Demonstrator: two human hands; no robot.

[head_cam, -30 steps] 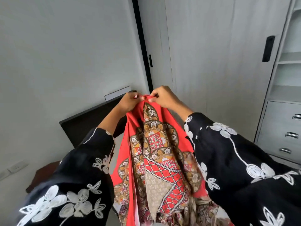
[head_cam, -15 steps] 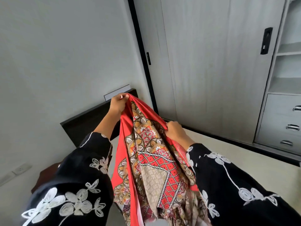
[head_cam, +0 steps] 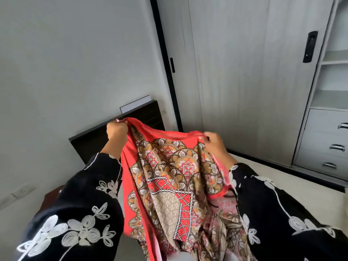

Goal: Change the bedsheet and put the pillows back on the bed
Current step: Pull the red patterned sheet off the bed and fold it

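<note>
I hold up a red bedsheet [head_cam: 169,172] with an orange, brown and beige pattern, its top hem stretched between my hands. My left hand [head_cam: 115,131] pinches the hem's left end, raised in front of the dark headboard [head_cam: 90,142]. My right hand [head_cam: 214,143] grips the hem further right and a little lower. The rest of the sheet hangs bunched between my black embroidered sleeves. A pale mattress surface [head_cam: 310,191] shows at the right behind my right arm. No pillows are in view.
A grey wall fills the left, with a socket [head_cam: 22,191] low down. Behind the headboard stands a wardrobe with sliding doors [head_cam: 244,81]. Open shelves and drawers [head_cam: 327,144] stand at the right. A dark brown surface [head_cam: 50,198] sits low at the left.
My right hand has slid along the hem away from my left, from touching it to well apart, spreading the top edge. The left hand has dropped slightly.
</note>
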